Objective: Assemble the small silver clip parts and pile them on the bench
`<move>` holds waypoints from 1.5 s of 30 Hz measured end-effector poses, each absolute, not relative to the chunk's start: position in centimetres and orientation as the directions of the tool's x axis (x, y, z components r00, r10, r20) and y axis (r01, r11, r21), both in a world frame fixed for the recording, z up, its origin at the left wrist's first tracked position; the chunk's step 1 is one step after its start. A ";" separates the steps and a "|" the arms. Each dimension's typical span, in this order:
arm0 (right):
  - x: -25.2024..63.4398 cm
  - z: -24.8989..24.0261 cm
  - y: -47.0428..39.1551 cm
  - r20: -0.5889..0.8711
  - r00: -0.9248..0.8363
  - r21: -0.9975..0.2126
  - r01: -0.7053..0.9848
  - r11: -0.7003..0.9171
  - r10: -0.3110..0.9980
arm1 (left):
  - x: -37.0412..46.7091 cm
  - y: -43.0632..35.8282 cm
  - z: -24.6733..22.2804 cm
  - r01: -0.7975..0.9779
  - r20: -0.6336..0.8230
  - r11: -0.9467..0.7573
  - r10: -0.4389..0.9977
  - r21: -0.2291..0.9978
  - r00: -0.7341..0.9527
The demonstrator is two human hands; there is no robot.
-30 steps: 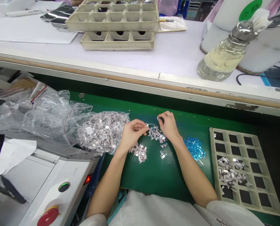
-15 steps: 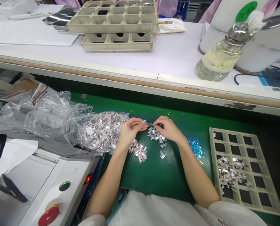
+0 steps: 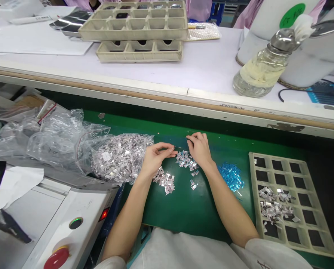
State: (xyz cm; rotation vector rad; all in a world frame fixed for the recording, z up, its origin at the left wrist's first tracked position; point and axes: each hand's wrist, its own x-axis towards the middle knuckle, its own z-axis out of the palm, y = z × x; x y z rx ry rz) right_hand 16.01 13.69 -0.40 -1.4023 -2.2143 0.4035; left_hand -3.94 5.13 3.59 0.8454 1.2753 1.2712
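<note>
My left hand (image 3: pixel 155 158) is closed in a pinch above the green work surface (image 3: pixel 180 209); whatever its fingertips hold is too small to make out. To its right, my right hand (image 3: pixel 199 148) has its fingers bent together, and anything between them is hidden. Small silver metal pieces (image 3: pixel 186 160) lie in a pile between the hands. Another silver pile (image 3: pixel 165 181) lies just below my left hand, and a few pieces (image 3: pixel 193 184) lie apart. A heap of small blue pieces (image 3: pixel 231 176) is right of my right forearm.
A clear bag of silver pieces (image 3: pixel 122 157) lies at the left. A compartment tray (image 3: pixel 252 186) with silver pieces stands at the right. The raised shelf (image 3: pixel 155 76) carries stacked trays (image 3: pixel 140 56) and a glass bottle (image 3: pixel 263 69). A machine with a red button (image 3: pixel 57 257) is lower left.
My right hand has moved right and slightly up, away from my left hand. The silver piece seen at my left fingertips before is no longer clearly visible. More of the blue heap shows.
</note>
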 end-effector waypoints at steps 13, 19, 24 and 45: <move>15.8 2.3 12.8 0.259 -0.371 -0.747 0.509 0.428 0.892 | -3.4 5.2 2.1 0.137 -0.092 0.141 0.945 0.980 -0.315; 14.8 3.4 11.8 0.157 -0.493 -0.893 0.299 0.336 0.856 | -3.1 5.1 2.3 0.175 -0.057 0.119 0.945 0.977 -0.321; 14.2 3.0 11.5 0.164 -0.499 -0.899 0.279 0.337 0.851 | -3.1 5.0 2.2 0.191 -0.056 0.123 0.945 0.974 -0.323; 14.6 2.9 11.7 0.113 -0.582 -0.927 0.229 0.296 0.805 | -3.5 4.9 2.6 0.232 -0.042 0.082 0.984 0.969 -0.174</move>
